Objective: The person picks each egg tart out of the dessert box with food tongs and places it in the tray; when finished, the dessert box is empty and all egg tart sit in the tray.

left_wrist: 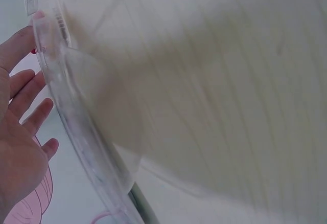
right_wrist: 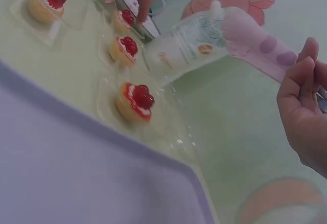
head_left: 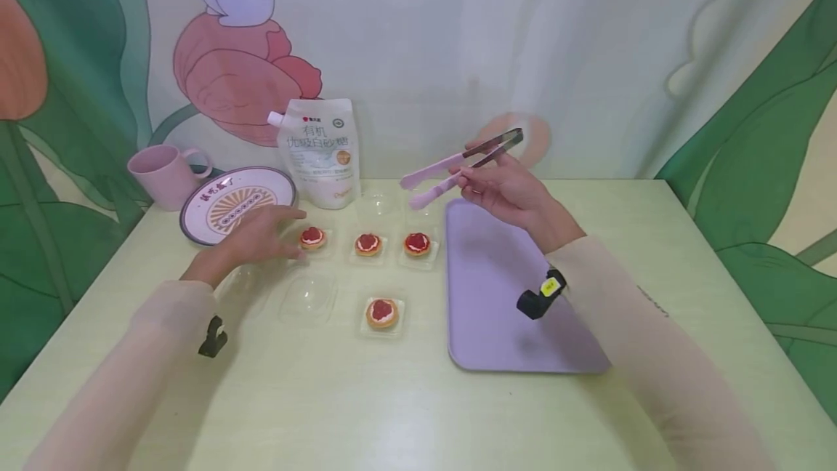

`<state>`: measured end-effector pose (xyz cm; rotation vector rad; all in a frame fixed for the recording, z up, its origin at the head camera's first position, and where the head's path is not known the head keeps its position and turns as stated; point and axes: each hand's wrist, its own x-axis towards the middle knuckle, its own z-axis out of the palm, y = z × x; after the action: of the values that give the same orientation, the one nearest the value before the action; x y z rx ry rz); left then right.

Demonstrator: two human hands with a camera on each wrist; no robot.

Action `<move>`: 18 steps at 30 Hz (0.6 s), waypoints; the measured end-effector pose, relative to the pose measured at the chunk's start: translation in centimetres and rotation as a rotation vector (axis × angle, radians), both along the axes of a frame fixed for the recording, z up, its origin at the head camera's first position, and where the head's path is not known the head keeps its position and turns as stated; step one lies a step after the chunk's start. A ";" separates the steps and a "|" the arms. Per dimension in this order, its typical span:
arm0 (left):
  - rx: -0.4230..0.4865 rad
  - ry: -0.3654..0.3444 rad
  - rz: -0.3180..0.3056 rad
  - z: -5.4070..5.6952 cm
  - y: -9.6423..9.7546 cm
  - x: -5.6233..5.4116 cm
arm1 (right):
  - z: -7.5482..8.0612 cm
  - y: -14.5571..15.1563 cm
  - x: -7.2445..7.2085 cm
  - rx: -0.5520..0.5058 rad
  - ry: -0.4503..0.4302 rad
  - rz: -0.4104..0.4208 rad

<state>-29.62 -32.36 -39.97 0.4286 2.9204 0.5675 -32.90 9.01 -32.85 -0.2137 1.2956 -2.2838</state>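
Observation:
My right hand (head_left: 503, 191) holds a pair of tongs (head_left: 434, 174) with pink paw-shaped arms and a metal bend, raised over the back of the tray. The pink tips point left and stand apart; one paw tip (right_wrist: 258, 42) shows large in the right wrist view. At the left, my left hand (head_left: 258, 232) reaches around the leftmost tart (head_left: 312, 238), thumb and forefinger spread on either side of its clear plastic box. In the left wrist view, fingers (left_wrist: 36, 116) are spread beside the clear plastic (left_wrist: 76, 101).
Two more red-topped tarts, a middle one (head_left: 368, 244) and a right one (head_left: 417, 243), share the row; another tart (head_left: 382, 313) sits nearer. Clear lids (head_left: 309, 298) lie open. Around them are a purple tray (head_left: 484, 296), a white pouch (head_left: 320, 155), a plate (head_left: 238, 198) and a pink mug (head_left: 166, 176).

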 end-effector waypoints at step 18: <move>0.013 0.011 -0.014 0.1 -0.2 0.0 | -3.3 -10.7 -1.9 0.111 0.156 -0.010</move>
<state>-29.58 -32.60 -39.92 0.4551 2.9237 0.5836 -34.81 -1.74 -36.16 -0.3532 1.4999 -2.2326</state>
